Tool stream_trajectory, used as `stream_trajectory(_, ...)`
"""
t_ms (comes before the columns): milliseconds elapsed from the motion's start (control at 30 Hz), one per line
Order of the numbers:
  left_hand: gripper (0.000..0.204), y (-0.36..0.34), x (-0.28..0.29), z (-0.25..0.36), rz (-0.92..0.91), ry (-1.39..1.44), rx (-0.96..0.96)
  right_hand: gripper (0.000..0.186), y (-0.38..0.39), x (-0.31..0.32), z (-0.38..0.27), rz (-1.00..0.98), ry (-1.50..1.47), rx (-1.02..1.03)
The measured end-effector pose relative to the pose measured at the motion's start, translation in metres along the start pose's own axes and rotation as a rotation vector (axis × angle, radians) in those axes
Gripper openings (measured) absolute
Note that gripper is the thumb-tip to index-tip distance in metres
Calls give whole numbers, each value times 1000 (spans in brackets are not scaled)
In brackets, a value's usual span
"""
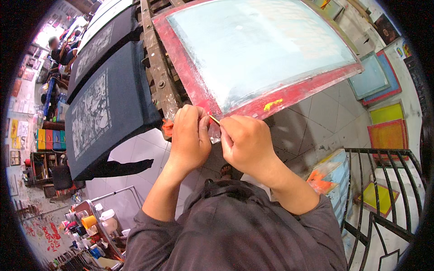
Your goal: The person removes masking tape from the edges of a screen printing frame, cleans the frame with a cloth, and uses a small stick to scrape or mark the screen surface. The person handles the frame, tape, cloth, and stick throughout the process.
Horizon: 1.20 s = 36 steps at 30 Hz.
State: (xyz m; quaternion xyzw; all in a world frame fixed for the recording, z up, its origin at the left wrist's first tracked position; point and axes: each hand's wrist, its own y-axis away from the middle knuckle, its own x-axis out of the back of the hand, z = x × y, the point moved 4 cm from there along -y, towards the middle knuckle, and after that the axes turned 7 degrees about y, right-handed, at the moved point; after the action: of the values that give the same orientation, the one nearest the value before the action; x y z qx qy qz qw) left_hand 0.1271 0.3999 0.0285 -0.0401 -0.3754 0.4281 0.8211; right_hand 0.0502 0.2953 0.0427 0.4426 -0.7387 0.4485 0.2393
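A large screen with a pale blue panel and red border lies tilted ahead of me, a yellow smear on its near edge. My left hand is closed at the screen's near-left corner; what its fingertips hold is hidden. My right hand pinches a thin yellowish stick pointed toward that corner, just beside my left fingers. An orange-smeared bit is left of my left hand.
Dark printed garments lie on platens at left, beside a metal rail. A person is farther back. A cart of bottles is lower left. Colored screens lean at right behind a black railing.
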Motion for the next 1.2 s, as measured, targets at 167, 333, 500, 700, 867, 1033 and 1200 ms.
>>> stream_trajectory(167, 6, 5, 0, -6, 65, 99, 66, 6, 0, -3, 5, 12, -13, -6)
stream_trajectory(333, 9, 8, 10, -6, 188, 173, 127, 5, 0, -3, 5, 4, -20, -6)
stream_trajectory(500, 18, -5, 22, 20, 157, -149, 21, 3, 0, -2, 4, 32, -9, 13)
stream_trajectory(700, 23, -8, 17, 10, -54, -333, 315, 2, -1, -3, 5, 11, -20, 0)
stream_trajectory(867, 24, -18, 16, 13, -213, -421, 342, 2, -2, -3, 7, 8, -31, 2)
stream_trajectory(1033, 23, -34, 5, 8, -458, -395, 279, 3, -6, -2, 15, 3, -90, 17)
stream_trajectory(1200, 27, -32, 15, -8, -489, -194, 143, 4, -8, -1, 20, -138, -309, -119)
